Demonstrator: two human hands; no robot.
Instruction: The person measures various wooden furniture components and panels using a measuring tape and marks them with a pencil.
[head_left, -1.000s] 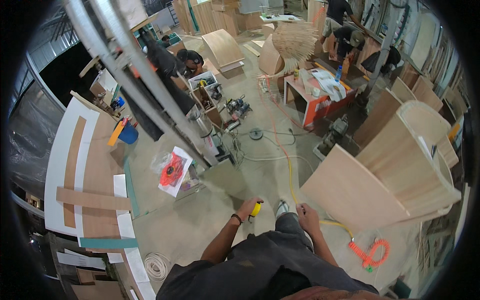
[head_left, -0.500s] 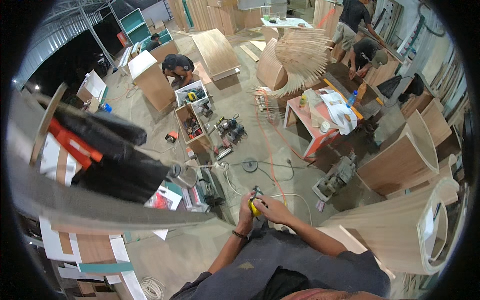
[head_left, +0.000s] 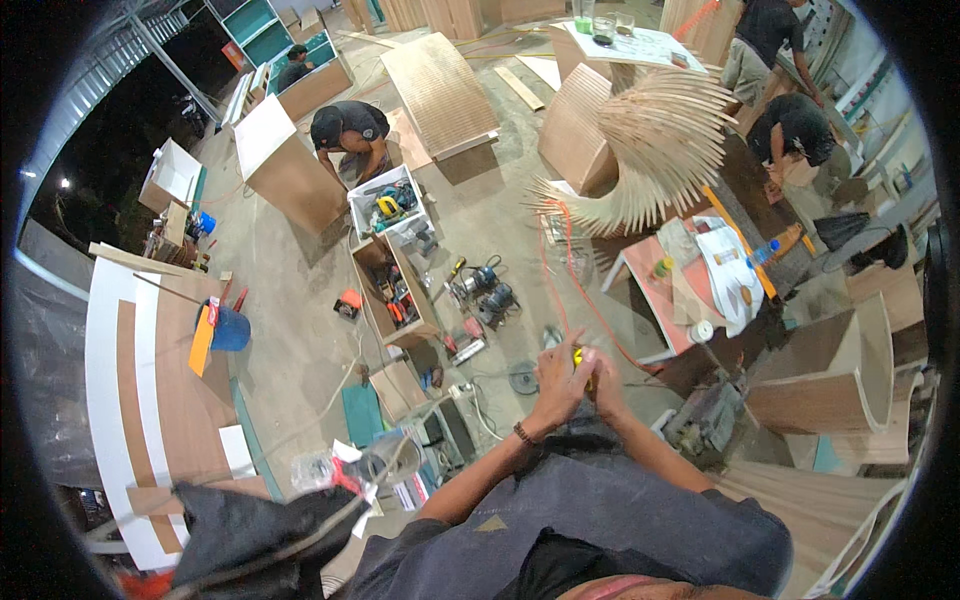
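Watching remotely, I logged the left hand (head_left: 558, 382) first, a small yellow object (head_left: 579, 357) between the hands, then the right hand (head_left: 604, 384). Hands were together around it, neither clearly nearer; fingers hid its long axis. Which hand gripped it, I couldn't tell.

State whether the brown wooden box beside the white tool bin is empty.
Not empty: the brown box is open-topped, with red and black tools inside.
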